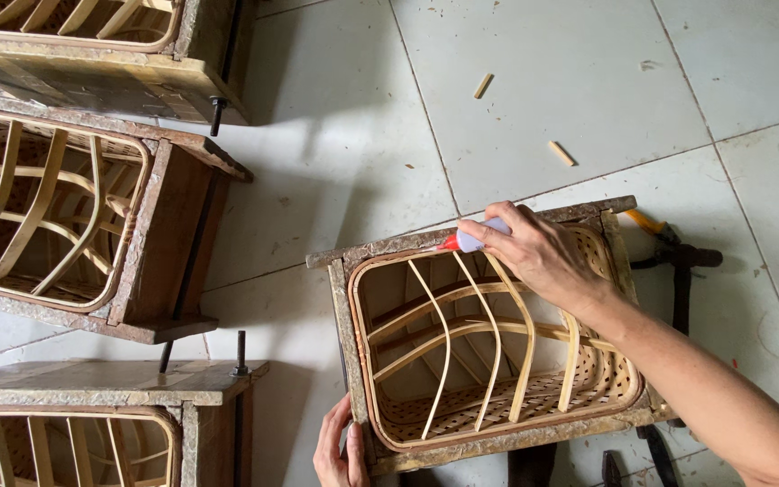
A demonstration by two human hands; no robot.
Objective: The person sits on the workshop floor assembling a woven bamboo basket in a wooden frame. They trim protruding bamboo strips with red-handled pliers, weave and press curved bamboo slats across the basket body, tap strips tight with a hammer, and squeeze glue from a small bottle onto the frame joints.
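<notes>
Right hand [538, 252] was closed around a small glue bottle [471, 239] with a red tip, and I saw that tip touching the top rim of the woven basket [498, 415] where a bamboo rib met it. Left hand [340, 451] was pressed against the lower left corner of the wooden mould [342, 307] that framed the basket, fingers together on its edge, holding nothing else. I counted four such moulds on the tiled floor [543, 81]: the one under my hands, and three more [164, 243] stacked along the left, each with a basket inside. Inside the near basket I counted four curved upright ribs [444, 352] crossing long side strips. Two short bamboo offcuts [562, 153] lay on the floor, well apart from the mould. A dark clamp [682, 261] sat just beside its right end.
</notes>
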